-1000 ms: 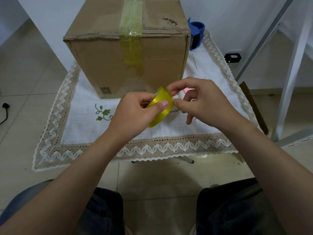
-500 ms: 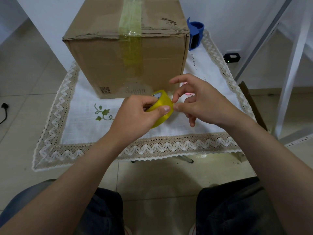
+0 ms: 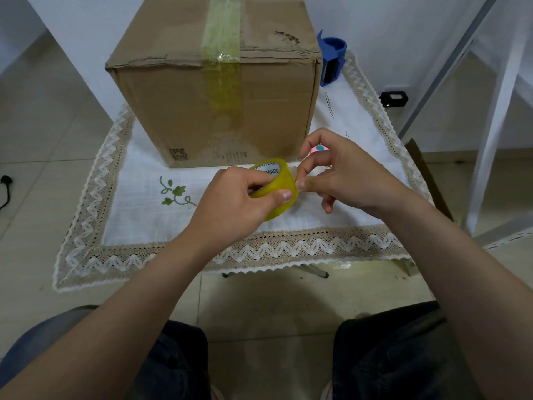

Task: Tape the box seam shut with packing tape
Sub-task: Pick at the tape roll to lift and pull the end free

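Head view: the left hand (image 3: 230, 203) curls round the tape roll (image 3: 281, 183), thumb across its outer face. The right hand (image 3: 346, 174) pinches the roll's edge between thumb and forefinger, the other fingers loosely bent. The step looks like peeling up the free end. Next it needs drawing out toward the box (image 3: 184, 111) at 12 o'clock on the table (image 3: 138, 174), whose seam already carries a tape strip (image 3: 223, 53).
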`<move>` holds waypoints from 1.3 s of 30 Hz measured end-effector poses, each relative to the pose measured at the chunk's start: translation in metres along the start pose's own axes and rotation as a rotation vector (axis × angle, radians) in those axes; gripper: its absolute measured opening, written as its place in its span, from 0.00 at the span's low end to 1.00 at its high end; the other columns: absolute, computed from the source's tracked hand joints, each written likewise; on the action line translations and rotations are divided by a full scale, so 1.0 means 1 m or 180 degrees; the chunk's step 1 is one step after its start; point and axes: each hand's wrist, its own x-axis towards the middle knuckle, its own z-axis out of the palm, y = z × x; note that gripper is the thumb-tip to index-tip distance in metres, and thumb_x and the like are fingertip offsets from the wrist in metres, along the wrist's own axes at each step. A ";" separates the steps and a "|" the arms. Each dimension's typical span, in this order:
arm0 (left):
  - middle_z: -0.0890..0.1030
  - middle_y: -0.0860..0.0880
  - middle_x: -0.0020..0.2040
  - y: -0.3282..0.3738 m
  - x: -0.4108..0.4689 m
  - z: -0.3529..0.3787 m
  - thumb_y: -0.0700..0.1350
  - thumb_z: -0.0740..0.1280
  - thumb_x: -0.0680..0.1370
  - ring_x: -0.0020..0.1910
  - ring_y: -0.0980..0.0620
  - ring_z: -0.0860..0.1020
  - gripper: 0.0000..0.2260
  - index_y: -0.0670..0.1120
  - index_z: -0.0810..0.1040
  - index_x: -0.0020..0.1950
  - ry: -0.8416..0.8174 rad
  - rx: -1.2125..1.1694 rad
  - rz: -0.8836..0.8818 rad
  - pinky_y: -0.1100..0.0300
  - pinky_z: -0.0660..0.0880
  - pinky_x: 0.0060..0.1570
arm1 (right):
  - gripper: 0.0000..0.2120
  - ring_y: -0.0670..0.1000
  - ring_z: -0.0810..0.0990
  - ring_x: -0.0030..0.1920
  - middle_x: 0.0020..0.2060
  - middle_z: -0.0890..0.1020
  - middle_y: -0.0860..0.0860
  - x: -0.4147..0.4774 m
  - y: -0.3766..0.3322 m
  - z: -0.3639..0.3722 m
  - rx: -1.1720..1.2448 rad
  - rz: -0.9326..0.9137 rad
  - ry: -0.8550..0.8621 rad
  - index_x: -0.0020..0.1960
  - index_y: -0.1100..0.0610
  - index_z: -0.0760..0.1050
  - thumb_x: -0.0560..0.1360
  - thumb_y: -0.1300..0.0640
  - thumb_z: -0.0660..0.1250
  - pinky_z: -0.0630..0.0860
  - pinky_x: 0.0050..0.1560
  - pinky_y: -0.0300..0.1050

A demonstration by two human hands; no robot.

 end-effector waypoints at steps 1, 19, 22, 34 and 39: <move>0.75 0.35 0.35 0.000 0.000 0.000 0.56 0.71 0.74 0.32 0.51 0.68 0.19 0.39 0.83 0.39 -0.0007 0.0019 0.0015 0.54 0.65 0.37 | 0.18 0.55 0.69 0.29 0.41 0.84 0.54 0.000 0.000 0.000 0.0013 0.0020 -0.0023 0.56 0.59 0.69 0.74 0.70 0.74 0.76 0.26 0.45; 0.76 0.34 0.36 -0.001 0.001 -0.004 0.56 0.72 0.75 0.33 0.51 0.70 0.17 0.42 0.85 0.40 -0.0053 -0.0099 -0.0015 0.54 0.66 0.37 | 0.18 0.51 0.70 0.30 0.46 0.81 0.54 0.001 0.000 0.001 -0.0199 0.0040 -0.0119 0.56 0.51 0.68 0.77 0.67 0.72 0.64 0.27 0.45; 0.75 0.34 0.35 -0.001 0.000 -0.004 0.56 0.72 0.75 0.33 0.50 0.70 0.17 0.42 0.85 0.39 -0.0085 -0.0095 0.0004 0.54 0.66 0.37 | 0.18 0.51 0.73 0.32 0.51 0.82 0.55 0.000 0.000 0.001 -0.0312 0.0008 -0.0059 0.55 0.50 0.68 0.77 0.65 0.74 0.65 0.26 0.45; 0.81 0.33 0.39 -0.001 -0.002 -0.003 0.57 0.72 0.75 0.36 0.38 0.79 0.19 0.40 0.87 0.45 0.0170 -0.0229 0.0057 0.43 0.79 0.39 | 0.11 0.50 0.72 0.28 0.39 0.83 0.50 -0.002 0.000 0.004 -0.0079 0.0410 0.0284 0.52 0.56 0.73 0.77 0.59 0.75 0.66 0.24 0.41; 0.87 0.36 0.46 0.006 -0.005 -0.007 0.48 0.79 0.75 0.47 0.35 0.86 0.08 0.47 0.90 0.52 0.0076 -0.0703 0.0017 0.36 0.82 0.54 | 0.11 0.51 0.81 0.44 0.45 0.86 0.52 -0.008 -0.009 0.011 0.0276 0.0609 -0.0127 0.51 0.56 0.85 0.81 0.49 0.69 0.77 0.41 0.48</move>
